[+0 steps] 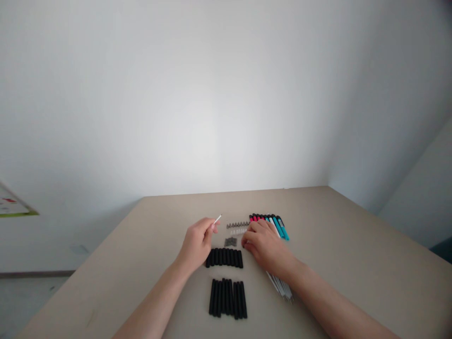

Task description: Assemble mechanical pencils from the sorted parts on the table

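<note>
Over a smooth beige table [123, 263], the right hand [264, 242] is curving its fingers down beside small parts — whether it is gripping any, I cannot tell — while the left hand [197, 242] is pinching a ballpoint refill [218, 219] narrowly between thumb and fingers, one end jutting up and rightward past the grip. Matte black tubes [228, 299] are lying in two rows, with teal, white and red pen barrels [278, 227], slender loose refills [280, 287], conical metal tips [238, 225] and grey springs [230, 242] lying nearby. The pinched refill is showing white, thin and straight, with a dark point.
</note>
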A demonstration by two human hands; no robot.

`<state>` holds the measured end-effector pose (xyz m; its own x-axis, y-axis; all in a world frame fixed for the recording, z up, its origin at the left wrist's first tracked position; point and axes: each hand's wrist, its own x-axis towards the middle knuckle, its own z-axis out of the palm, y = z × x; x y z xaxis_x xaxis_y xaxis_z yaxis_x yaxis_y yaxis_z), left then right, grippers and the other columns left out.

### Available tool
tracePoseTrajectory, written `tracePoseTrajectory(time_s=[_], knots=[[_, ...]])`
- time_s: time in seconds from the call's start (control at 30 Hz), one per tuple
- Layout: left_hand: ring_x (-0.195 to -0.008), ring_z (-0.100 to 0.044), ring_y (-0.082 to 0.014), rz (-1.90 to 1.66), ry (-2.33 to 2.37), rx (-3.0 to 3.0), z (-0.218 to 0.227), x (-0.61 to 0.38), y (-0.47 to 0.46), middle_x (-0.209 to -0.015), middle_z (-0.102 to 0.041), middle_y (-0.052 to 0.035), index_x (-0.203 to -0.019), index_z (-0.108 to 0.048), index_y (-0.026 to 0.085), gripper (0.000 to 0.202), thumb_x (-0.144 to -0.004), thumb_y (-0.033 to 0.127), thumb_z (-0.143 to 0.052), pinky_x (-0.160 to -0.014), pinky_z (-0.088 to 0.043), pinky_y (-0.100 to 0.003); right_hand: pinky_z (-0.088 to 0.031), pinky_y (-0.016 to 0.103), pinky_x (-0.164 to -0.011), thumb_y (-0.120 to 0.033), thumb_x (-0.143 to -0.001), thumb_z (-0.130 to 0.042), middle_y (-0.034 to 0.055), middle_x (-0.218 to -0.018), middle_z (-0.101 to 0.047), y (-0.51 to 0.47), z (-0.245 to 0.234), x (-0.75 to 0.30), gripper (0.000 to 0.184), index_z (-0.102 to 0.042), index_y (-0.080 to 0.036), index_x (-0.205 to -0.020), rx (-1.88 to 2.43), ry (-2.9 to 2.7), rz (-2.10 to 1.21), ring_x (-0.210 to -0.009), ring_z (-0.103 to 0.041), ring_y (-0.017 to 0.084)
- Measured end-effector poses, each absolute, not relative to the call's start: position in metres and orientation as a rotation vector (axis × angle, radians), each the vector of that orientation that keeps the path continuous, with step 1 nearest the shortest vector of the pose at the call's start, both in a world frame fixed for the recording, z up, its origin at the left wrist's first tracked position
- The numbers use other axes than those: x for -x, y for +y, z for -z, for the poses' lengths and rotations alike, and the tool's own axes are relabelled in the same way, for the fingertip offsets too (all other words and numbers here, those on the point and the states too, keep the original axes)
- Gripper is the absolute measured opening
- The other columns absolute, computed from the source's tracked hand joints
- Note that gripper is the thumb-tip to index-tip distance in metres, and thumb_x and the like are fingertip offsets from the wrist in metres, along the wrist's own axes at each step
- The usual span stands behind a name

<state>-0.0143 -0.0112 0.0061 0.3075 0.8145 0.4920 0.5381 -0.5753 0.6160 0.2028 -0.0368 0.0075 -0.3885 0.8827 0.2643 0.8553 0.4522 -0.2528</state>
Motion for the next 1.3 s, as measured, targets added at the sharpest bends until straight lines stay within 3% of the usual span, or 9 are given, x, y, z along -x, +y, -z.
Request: tracePoseTrajectory(time_s=[0.23,0.37,0.53,1.3], knots=[[-0.072,-0.056,-0.0128,-0.969,1.131,-2.362,-0.006,0.016,-0.014,-0.078,-0.061,-0.0018,-0.089,-0.062,0.018,0.026,-0.095,0.019,-0.036,-0.07,-0.043,-0.023,-0.038,0.032,-0.075,-0.007,-0.086,-0.053,0.0037,-0.082,-0.061,-0.035,-0.009,-0.2,0.014,-0.061,-0.018,-0.082,1.246,-2.125,-0.103,-0.081,-0.053,0.019],[-0.074,-0.059,-0.0131,-0.888,1.114,-2.333,-0.009,0.013,-0.019,-0.08,-0.065,-0.0005,-0.101,-0.059,0.02,0.021,-0.094,0.021,-0.039,-0.072,-0.044,-0.023,-0.038,0.031,-0.073,-0.008,-0.087,-0.053,0.0035,-0.081,-0.062,-0.036,-0.013,-0.2,0.013,-0.06,-0.018,-0.085,1.127,-2.035,-0.107,-0.078,-0.053,0.018],[-0.07,-0.06,-0.0119,-0.836,1.108,-2.334,-0.01,0.01,-0.021,-0.076,-0.066,0.0016,-0.085,-0.057,0.02,0.018,-0.093,0.021,-0.041,-0.068,-0.042,-0.021,-0.038,0.032,-0.073,-0.007,-0.087,-0.053,0.0042,-0.083,-0.062,-0.039,-0.014,-0.199,0.016,-0.061,-0.019,-0.094,1.085,-2.06,-0.094,-0.079,-0.053,0.019],[-0.072,-0.058,-0.0137,-0.779,1.141,-2.359,-0.008,0.009,-0.021,-0.079,-0.065,-0.0007,-0.084,-0.059,0.02,0.021,-0.094,0.022,-0.04,-0.069,-0.043,-0.024,-0.042,0.033,-0.075,-0.011,-0.088,-0.053,0.0058,-0.088,-0.065,-0.041,-0.016,-0.198,0.015,-0.061,-0.02,-0.097,1.067,-2.116,-0.101,-0.084,-0.058,0.02]])
